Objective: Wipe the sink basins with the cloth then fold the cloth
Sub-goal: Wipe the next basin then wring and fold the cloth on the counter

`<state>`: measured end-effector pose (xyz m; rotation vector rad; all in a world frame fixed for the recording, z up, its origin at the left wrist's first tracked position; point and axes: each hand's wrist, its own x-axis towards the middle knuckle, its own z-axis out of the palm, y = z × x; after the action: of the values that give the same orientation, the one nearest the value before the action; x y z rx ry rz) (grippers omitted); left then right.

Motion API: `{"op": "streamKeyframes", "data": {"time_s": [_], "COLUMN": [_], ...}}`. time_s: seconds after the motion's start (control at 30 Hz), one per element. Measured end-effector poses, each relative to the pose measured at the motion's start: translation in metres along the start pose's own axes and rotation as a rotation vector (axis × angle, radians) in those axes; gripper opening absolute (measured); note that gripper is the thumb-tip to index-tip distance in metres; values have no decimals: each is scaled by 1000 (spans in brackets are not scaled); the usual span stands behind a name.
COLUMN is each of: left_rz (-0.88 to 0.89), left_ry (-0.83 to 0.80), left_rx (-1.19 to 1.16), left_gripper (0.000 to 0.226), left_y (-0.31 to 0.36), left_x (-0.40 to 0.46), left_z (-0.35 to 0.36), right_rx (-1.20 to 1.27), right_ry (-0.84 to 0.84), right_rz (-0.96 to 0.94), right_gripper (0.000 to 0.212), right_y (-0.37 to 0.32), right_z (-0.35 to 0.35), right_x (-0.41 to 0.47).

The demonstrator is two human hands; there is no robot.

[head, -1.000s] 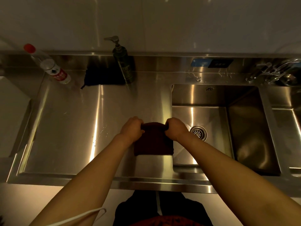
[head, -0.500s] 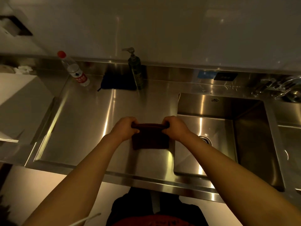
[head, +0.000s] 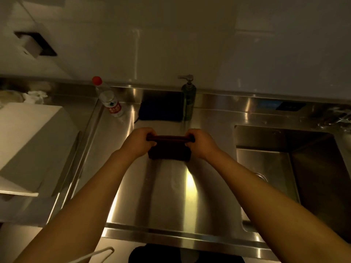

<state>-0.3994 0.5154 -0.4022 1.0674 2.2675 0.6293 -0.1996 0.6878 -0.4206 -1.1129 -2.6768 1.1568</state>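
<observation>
Both hands clamped on one item: left hand (head: 139,142) grips the left end of the cloth's upper edge, right hand (head: 201,142) grips the right end, fingers curled round the fabric.

Cloth (head: 169,150): dark, already doubled into a compact rectangle, stretched between the hands; its upper edge is held taut, the lower part hangs down to or onto the steel desk (head: 171,196). Whether it touches the surface cannot be told.

Sink basin (head: 266,164): to the right of the right hand, well apart from the cloth; nothing seen in it but the drain (head: 261,176), part hidden behind the right forearm.

Beyond the hands, against the back wall: soap pump (head: 188,95), dark pad or sponge (head: 160,111) just left of it, plastic bottle (head: 108,97) with red cap farther left. White box (head: 28,141) well to the left of the left hand.

Progress, judged: wiping appears finished, since the cloth is out of the basin and over the flat desk. Folding is under way, at least one fold made. Remaining: perhaps one more fold, then laying the cloth down flat.
</observation>
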Motion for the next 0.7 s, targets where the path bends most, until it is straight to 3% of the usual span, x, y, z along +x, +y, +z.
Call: {"op": "streamKeyframes", "data": {"time_s": [0.23, 0.5, 0.7], "left_rz": [48, 72, 99], "left_ry": [39, 95, 155], "left_rx": [34, 42, 20], "left_gripper": [25, 24, 20], "left_y": [-42, -62, -67], "left_x": [60, 129, 155], "left_z": [-42, -54, -52], "right_rx": [56, -59, -22], "right_ry": [85, 135, 192], "right_rz": [35, 42, 167], "right_gripper": [22, 20, 20], "right_y": [-49, -82, -95], "right_z": [23, 30, 33], "right_x": [62, 126, 166]}}
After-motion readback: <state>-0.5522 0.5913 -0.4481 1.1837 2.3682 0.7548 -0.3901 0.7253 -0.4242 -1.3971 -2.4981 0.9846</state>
